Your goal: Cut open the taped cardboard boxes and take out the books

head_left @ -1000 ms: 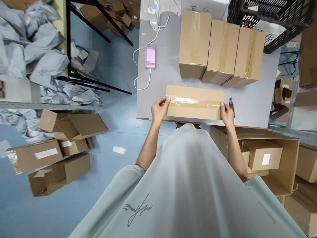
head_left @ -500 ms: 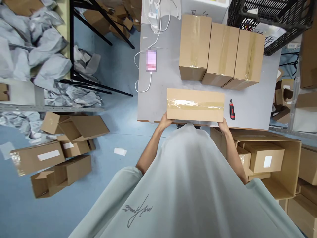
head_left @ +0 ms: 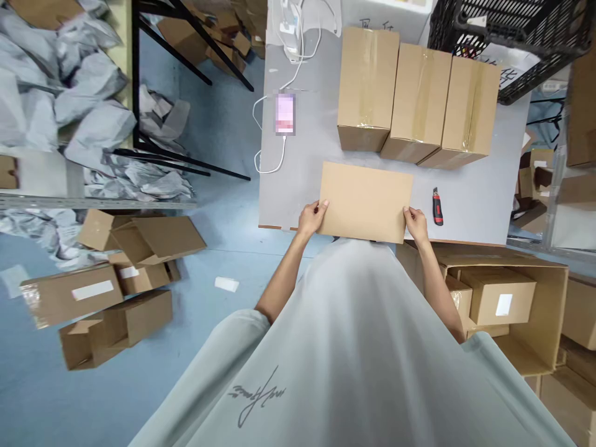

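Observation:
A brown cardboard box is held at the near edge of the grey table, a plain untaped face turned up. At its left end my left hand grips it, thumb on the upper face. My right hand grips the right end, with the fingers partly hidden. A red and black utility knife lies on the table to the right of my right hand. Beyond the held box stand three taped cardboard boxes, the left one, the middle one and the right one, side by side.
A phone with a white cable lies on the table's left part. A black plastic crate occupies the back right corner. Below the table on the right is a large open carton holding boxes. Open boxes lie on the floor at left.
The box has been turned over in my hands: its taped face was up before, and a plain face is up now. Both hands have moved up onto its ends.

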Tool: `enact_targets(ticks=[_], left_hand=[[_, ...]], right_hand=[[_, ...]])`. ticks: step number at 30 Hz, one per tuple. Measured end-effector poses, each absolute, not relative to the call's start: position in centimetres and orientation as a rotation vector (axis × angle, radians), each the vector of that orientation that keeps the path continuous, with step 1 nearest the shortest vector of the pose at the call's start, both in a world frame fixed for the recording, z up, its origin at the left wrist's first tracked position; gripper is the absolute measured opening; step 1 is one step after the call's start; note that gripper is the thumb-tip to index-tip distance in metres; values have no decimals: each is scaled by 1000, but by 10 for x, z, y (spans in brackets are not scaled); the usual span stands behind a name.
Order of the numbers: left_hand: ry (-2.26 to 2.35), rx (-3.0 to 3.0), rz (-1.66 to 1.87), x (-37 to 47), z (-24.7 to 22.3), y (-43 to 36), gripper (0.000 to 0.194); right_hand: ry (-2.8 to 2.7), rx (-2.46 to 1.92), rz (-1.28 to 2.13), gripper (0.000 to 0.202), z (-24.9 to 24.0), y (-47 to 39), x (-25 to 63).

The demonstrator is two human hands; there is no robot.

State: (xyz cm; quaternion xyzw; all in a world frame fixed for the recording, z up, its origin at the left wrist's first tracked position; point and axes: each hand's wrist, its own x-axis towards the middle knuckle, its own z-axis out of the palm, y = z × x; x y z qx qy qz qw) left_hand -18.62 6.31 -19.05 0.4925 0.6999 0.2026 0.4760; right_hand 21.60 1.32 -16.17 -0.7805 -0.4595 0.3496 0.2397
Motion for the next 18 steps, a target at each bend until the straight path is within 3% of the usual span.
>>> enact_targets(ticks=[4,10,15,18], left_hand=[[1686,1136,552,-185,-201,63,54],[1652,584,645,-195,-222,66,48],[1626,501,572,-199,-236,77,41],[1547,499,535,-193,-240,81,47]], right_hand=[[-1249,-2184,938,70,-166,13,213],[-1543,-2077,725,77,-140,-14,180],[-1640,-2137,946,105,-139,-27,148],[-1618,-2208,961,122,-142,-28,141]])
